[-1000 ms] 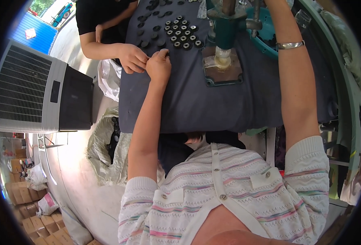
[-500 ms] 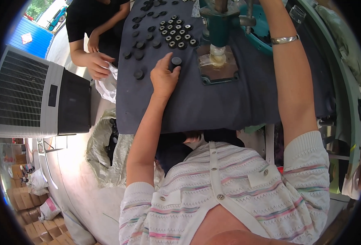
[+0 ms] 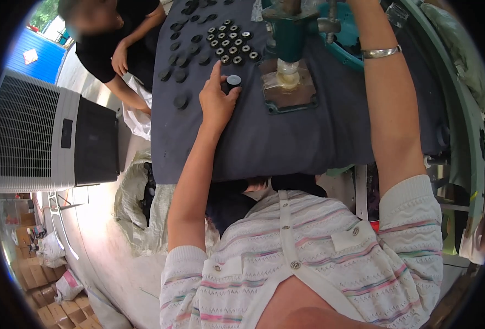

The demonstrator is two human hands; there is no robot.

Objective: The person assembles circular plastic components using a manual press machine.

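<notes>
My left hand (image 3: 215, 105) grips a round black cap (image 3: 233, 81) between thumb and fingers, its pale grey top facing up, near the dark cloth's middle. Just to the right stands a green press (image 3: 291, 35) with a pale, translucent round head over its brown base plate (image 3: 304, 101). My right forearm (image 3: 391, 104), with a silver bangle, reaches past the press's right side; that hand is beyond the upper edge. Beyond my left hand sit several black round pieces with metal centres (image 3: 233, 43) in a cluster. Plain black caps (image 3: 180, 102) lie scattered to their left.
A teal basin (image 3: 338, 55) with dark pieces stands right of the press, a clear container (image 3: 397, 17) beyond it. At the left, a co-worker (image 3: 102, 52) reaches toward a white bag (image 3: 137, 118). An open woven sack (image 3: 127, 219) and an air cooler (image 3: 26, 131) stand by the table.
The co-worker has leaned in, and their near hand has gone down toward the white bag. My left hand keeps its cap and has barely moved; the whole view has shifted slightly.
</notes>
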